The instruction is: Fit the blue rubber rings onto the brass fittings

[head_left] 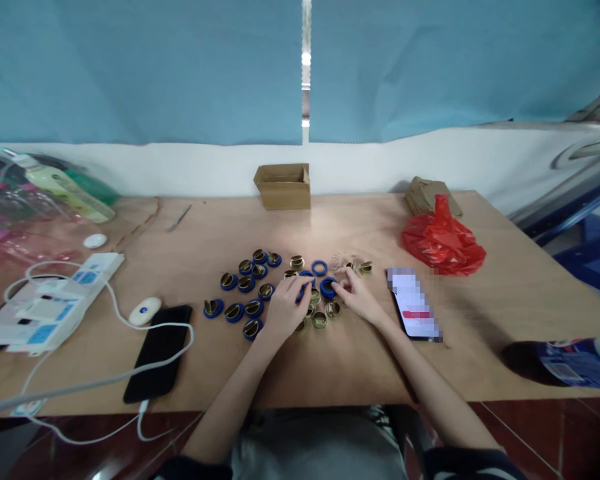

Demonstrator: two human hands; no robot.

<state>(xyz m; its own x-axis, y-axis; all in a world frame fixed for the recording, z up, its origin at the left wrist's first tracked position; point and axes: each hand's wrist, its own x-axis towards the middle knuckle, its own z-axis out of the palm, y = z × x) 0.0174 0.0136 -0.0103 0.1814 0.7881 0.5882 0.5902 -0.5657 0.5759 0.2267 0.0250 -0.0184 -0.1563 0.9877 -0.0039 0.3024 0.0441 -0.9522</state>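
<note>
Near the middle of the table, my left hand (285,303) has its fingers closed on a blue ring, partly hidden under the fingertips. My right hand (356,293) is just to the right, its fingers apart, thumb beside a thick blue ring (329,288). A thinner blue ring (319,268) lies just beyond the hands. Several brass-coloured round parts without blue rings, one of them a brass part (319,320), lie between and around the hands. To the left sit several brass parts in blue rings, such as a ringed part (234,312).
A cardboard box (286,193) stands at the back. On the right are a red plastic bag (443,243), a lit phone (414,305) and a bottle (570,362). Leftward lie a black phone (160,353), white cables and a power strip (55,303).
</note>
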